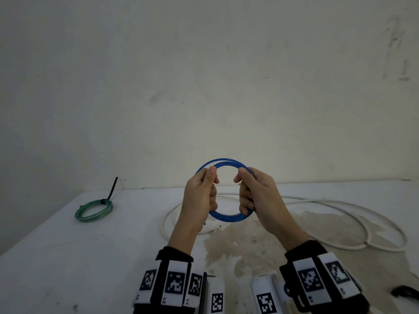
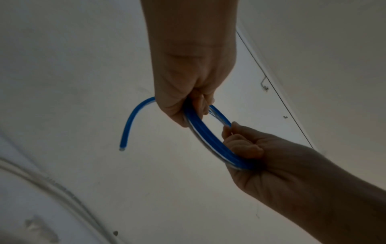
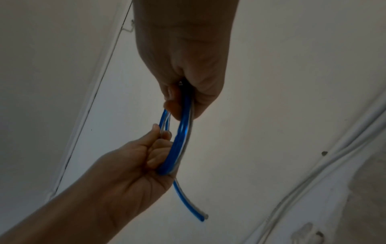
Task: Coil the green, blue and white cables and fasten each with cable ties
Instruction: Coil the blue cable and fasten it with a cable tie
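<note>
Hands, 2: left [image 1: 200, 196] & right [image 1: 255, 196] grip 1 blue coil [image 1: 226, 217].

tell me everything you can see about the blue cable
The blue cable is glossy, plastic-looking, wound into a round coil of a few loops and held upright above the table. The left hand grips its left side, the right hand its right side. One cut end hangs free below. No tie shows on it.

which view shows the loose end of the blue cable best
The left wrist view: the blue cable's loose end hangs clear beside the left hand. The right wrist view shows it too, below the left hand. The head view shows only a sliver by the left wrist.
</note>
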